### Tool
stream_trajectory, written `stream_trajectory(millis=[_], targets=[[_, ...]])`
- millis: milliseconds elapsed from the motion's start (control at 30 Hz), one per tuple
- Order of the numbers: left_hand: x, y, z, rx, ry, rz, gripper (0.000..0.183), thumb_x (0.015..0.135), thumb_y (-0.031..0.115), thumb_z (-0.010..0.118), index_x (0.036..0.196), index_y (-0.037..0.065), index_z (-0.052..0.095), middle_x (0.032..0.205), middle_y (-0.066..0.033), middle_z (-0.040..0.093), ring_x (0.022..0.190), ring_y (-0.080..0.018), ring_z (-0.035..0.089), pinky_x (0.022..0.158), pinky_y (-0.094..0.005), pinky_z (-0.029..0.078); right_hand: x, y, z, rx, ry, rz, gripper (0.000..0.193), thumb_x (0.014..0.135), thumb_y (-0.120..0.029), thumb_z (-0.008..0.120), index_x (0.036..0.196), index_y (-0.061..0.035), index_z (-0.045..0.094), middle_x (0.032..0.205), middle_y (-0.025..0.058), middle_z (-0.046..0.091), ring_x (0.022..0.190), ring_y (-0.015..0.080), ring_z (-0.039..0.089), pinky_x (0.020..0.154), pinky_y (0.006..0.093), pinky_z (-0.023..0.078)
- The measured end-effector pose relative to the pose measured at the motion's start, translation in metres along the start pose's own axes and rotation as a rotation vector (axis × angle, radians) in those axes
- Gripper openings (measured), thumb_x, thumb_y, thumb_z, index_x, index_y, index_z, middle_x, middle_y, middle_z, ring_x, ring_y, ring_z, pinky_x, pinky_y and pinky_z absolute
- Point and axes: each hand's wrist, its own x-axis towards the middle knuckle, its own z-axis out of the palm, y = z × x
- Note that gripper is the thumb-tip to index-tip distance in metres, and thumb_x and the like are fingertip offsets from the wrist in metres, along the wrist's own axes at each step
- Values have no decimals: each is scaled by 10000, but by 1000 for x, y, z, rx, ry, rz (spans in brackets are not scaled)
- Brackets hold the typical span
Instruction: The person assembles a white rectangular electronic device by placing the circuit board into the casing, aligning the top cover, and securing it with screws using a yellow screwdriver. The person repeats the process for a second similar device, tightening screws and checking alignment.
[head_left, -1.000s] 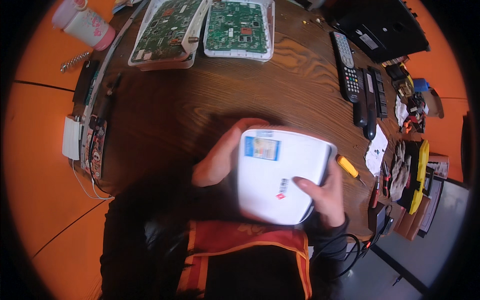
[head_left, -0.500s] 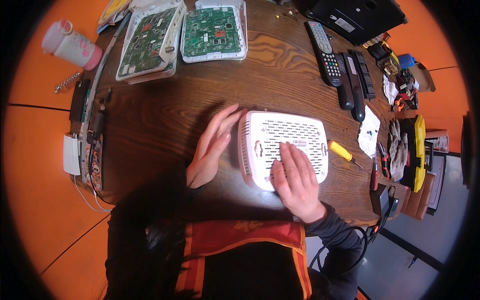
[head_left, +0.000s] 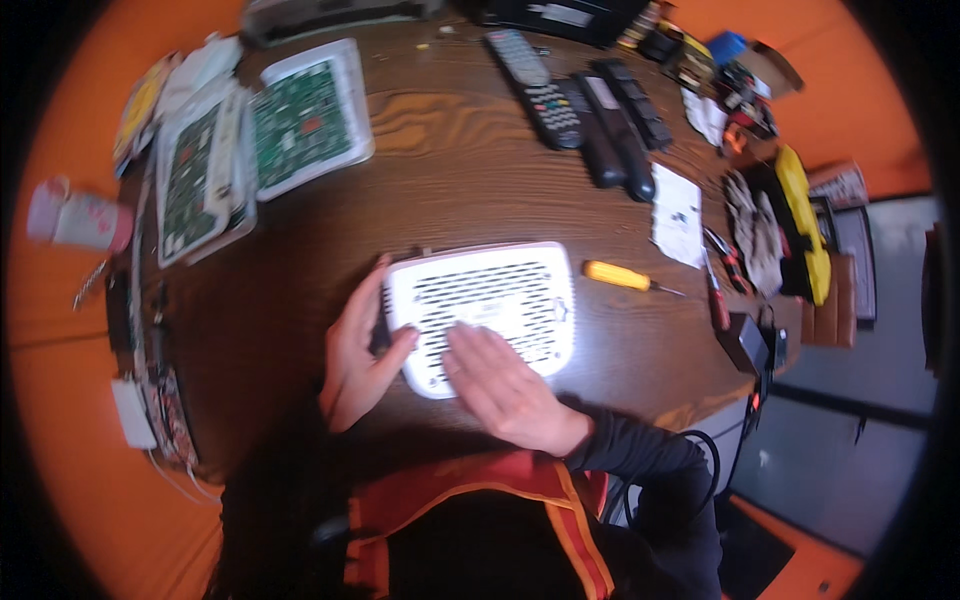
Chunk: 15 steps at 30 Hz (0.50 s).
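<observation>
A white vented plastic casing (head_left: 525, 292), like that of a router, lies on the table in front of me with its slotted face up. My left hand (head_left: 358, 352) holds its left side, thumb over the top edge and fingers along the side wall. My right hand (head_left: 508, 396) lies flat on the slotted face, fingers stretched out and close together. Just right of the casing is a screwdriver with a yellow handle (head_left: 615, 275), its tip pointing right.
Two white casings with green circuit boards (head_left: 300, 125) (head_left: 190, 180) sit at the far left. A remote control (head_left: 535, 90) and black handsets (head_left: 610, 140) lie at the far right. A white paper (head_left: 677, 215), pliers (head_left: 728, 262), gloves (head_left: 755, 235) and a yellow-black case (head_left: 805, 230) line the right edge.
The view has shifted. My left hand, held beside the casing before, now grips its left side. The casing has turned slightly, and my right hand has slid toward its left half.
</observation>
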Motion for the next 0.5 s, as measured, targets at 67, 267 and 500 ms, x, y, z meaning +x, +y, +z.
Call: stream_trajectory(millis=[67,267,500], targets=[[-1,1,2,6,16,-1,641,772,-108,552,1357,-60,294,1430,-214,301,1323,-239,316,1082,-327,247,-1,0,-7,123,-3,20,439,784,-140,622,1167,53,530,1292,228,470,1259,291,421,1059,426,318],[-11,9,-4,623,-104,463,705,711,94,610,1329,-80,320,1402,-320,256,1317,-469,240,1073,-504,214,-21,56,-56,-187,272,189,381,719,-22,619,1096,13,587,1085,155,581,953,278,569,781,368,464],[-10,13,-4,618,-140,397,660,684,7,591,1296,-93,364,1402,-294,283,1323,-451,243,1081,-501,203,-47,136,-93,-71,93,786,236,702,-63,694,933,-30,659,917,131,592,856,308,564,778,386,464]])
